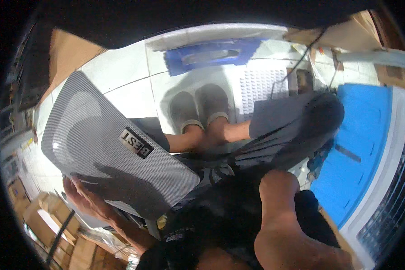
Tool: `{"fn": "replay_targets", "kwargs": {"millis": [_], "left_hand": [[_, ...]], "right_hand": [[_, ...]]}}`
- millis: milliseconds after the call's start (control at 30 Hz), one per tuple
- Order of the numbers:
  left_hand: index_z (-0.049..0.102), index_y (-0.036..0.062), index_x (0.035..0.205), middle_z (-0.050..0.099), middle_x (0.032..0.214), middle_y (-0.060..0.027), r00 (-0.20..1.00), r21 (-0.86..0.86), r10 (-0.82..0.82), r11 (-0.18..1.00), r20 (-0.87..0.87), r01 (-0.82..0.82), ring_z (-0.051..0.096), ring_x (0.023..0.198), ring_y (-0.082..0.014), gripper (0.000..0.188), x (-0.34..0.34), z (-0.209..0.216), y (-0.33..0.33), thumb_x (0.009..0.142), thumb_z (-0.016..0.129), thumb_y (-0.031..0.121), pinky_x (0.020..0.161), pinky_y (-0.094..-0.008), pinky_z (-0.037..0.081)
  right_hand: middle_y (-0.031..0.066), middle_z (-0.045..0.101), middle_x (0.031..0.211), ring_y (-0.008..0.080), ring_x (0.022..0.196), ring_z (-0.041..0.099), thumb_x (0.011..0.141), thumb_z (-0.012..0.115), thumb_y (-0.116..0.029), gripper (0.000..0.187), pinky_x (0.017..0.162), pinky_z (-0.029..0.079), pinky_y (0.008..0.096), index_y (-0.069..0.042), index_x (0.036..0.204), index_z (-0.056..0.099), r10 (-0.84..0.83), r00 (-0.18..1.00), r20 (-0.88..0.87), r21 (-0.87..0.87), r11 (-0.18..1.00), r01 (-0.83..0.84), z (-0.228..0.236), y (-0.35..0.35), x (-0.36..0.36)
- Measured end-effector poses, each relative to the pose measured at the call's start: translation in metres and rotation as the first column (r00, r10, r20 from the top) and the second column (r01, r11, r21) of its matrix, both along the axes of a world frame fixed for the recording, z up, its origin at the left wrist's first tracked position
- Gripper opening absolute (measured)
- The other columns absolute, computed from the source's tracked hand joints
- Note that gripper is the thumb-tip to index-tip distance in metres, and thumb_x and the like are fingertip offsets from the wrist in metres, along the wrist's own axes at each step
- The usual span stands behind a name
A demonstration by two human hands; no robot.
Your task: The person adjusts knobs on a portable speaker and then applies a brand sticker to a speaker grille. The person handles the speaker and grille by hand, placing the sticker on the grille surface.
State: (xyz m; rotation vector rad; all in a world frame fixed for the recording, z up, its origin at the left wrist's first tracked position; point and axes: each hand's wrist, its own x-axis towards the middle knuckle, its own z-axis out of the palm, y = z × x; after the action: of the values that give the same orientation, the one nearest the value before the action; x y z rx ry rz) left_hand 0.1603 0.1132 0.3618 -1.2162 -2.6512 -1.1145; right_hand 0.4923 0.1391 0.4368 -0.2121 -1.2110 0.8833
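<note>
A large grey mesh panel [94, 130] with rounded corners and a small black and silver label leans at a tilt over my left thigh. My left hand [87, 198] is at its lower left edge, fingers bent against the rim and partly hidden. Shadows of the hand and head fall across the mesh. My right arm is bent on the right side, over my dark shirt. At its end, my right hand [279, 182] appears as a blurred, rounded shape, apart from the panel; its fingers do not show.
My feet in grey clogs [198, 108] rest on white floor tiles. Beyond them lies a blue plastic piece [202, 56], beside a white patterned sheet [263, 87]. A blue board [362, 139] and a white-framed grille stand at the right. Cardboard boxes [49, 216] crowd the lower left.
</note>
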Motion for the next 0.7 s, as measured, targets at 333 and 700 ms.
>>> {"fn": "replay_targets", "kwargs": {"millis": [333, 700], "left_hand": [[0.051, -0.0032, 0.145, 0.057, 0.144, -0.0196, 0.92, 0.062, -0.061, 0.994, -0.387, 0.092, 0.053, 0.133, -0.0347, 0.058, 0.015, -0.008, 0.005, 0.103, 0.06, 0.037, 0.113, -0.0485, 0.04], [0.067, -0.0034, 0.113, 0.068, 0.101, -0.0103, 0.786, -0.122, 0.16, 0.987, 0.597, -0.108, 0.062, 0.091, -0.0207, 0.052, -0.032, -0.004, -0.018, 0.096, 0.069, 0.045, 0.081, -0.039, 0.051]], "right_hand": [[0.0252, 0.068, 0.117, 0.0294, 0.093, 0.071, 0.11, 0.042, -0.029, 0.046, 0.082, 0.058, 0.0362, 0.01, 0.127, 0.058, -0.114, 0.993, -0.033, 0.031, 0.993, 0.115, 0.006, -0.014, 0.01], [0.028, 0.066, 0.124, 0.0324, 0.096, 0.071, 0.111, 0.037, -0.035, 0.055, 0.084, 0.058, 0.0369, 0.011, 0.133, 0.056, -0.429, 0.898, 0.093, -0.129, 0.889, 0.439, -0.006, -0.042, 0.044]]}}
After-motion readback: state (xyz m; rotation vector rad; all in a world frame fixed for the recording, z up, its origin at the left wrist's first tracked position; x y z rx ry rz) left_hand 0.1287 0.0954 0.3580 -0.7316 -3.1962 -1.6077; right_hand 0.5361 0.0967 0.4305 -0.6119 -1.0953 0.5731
